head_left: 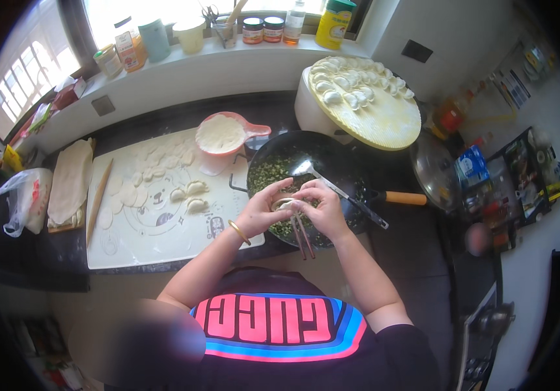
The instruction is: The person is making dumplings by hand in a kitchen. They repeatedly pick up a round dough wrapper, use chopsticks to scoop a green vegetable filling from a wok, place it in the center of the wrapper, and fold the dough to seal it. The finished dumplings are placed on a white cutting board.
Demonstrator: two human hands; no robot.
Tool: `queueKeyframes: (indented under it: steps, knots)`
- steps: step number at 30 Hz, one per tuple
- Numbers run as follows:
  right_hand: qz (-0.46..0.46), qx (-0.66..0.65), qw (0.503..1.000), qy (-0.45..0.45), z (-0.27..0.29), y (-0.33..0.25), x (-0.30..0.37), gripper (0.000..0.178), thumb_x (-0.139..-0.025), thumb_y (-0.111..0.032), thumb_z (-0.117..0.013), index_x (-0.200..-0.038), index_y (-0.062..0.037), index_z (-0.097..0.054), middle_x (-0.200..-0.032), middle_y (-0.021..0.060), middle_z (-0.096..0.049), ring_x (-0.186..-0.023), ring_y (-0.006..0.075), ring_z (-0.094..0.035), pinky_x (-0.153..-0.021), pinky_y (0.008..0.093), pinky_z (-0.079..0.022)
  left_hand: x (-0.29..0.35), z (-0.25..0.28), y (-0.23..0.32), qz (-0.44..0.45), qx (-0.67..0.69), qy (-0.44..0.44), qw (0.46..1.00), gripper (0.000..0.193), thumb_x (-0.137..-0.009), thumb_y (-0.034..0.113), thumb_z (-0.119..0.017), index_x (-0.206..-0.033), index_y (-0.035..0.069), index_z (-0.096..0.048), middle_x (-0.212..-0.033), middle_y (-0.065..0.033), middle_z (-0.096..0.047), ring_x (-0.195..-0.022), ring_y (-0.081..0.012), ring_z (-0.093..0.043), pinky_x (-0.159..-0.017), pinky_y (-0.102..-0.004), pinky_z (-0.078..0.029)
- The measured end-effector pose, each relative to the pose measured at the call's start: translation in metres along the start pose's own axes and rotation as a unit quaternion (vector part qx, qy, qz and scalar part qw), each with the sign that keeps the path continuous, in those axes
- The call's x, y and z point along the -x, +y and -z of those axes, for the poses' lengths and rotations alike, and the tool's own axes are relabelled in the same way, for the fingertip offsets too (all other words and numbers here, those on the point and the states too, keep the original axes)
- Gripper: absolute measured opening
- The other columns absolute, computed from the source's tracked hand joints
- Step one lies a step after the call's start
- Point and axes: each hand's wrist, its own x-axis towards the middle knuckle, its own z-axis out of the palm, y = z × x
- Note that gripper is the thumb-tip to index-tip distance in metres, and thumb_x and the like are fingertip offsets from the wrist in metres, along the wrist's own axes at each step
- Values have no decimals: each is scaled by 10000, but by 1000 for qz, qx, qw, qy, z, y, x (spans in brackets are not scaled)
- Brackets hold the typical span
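While hands (262, 210) pinch, dumpling (283, 204) lies between them.

Daylight whites out the upper-left window (31, 62), edges bend into black, and the lower left is blurred.

From afar I see a dark surface (163, 120). On it, left to right, lie a plastic bag (27, 202), a wooden board (65, 229) and a white mat (163, 251); a black pan (351, 156) and white tub (307, 109) stand farther right.
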Motion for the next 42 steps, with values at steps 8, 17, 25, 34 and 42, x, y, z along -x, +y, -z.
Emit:
queueKeyframes:
  steps: [8, 17, 25, 34, 42]
  knots:
    - [145, 124, 976, 101, -11, 3, 3, 69, -690, -18, -657, -746, -15, -617, -839, 91, -582, -754, 244, -553, -658, 324, -465, -5, 0, -13, 15, -84, 38, 996, 407, -814, 37, -616, -1195, -33, -493, -1060, -75, -595, -969, -115, -559, -821, -234, -473]
    - [-19, -99, 986, 131, -6, 28, 18, 90, -819, -56, -596, -874, 4, -632, -912, 68, -580, -849, 154, -557, -747, 252, -437, -2, -4, -7, 23, 26, 95, 995, 359, -836, 114, -606, -1151, -43, -534, -1009, -102, -622, -917, -132, -592, -813, -256, -491]
    - [-19, -171, 978, 121, -3, 30, 24, 92, -798, -5, -598, -881, -27, -630, -898, 54, -556, -847, 135, -538, -733, 247, -434, -3, -9, -4, 45, 53, 94, 993, 359, -851, 143, -587, -1152, -44, -531, -1022, -113, -614, -920, -140, -597, -827, -256, -488]
    - [-40, -174, 981, 77, 7, 28, 22, 118, -776, -19, -630, -892, 0, -624, -907, 40, -571, -780, 105, -547, -712, 231, -442, -5, -11, -2, 42, 57, 89, 993, 361, -847, 148, -594, -1143, -48, -533, -1032, -118, -611, -931, -152, -596, -837, -265, -487]
    - [70, 19, 988, 138, 1, 20, 19, 88, -734, -10, -647, -821, 0, -647, -819, 52, -595, -749, 137, -559, -662, 259, -441, -5, -17, -2, 40, 64, 86, 993, 351, -852, 137, -585, -1142, -52, -530, -1040, -121, -607, -940, -160, -594, -849, -280, -486]
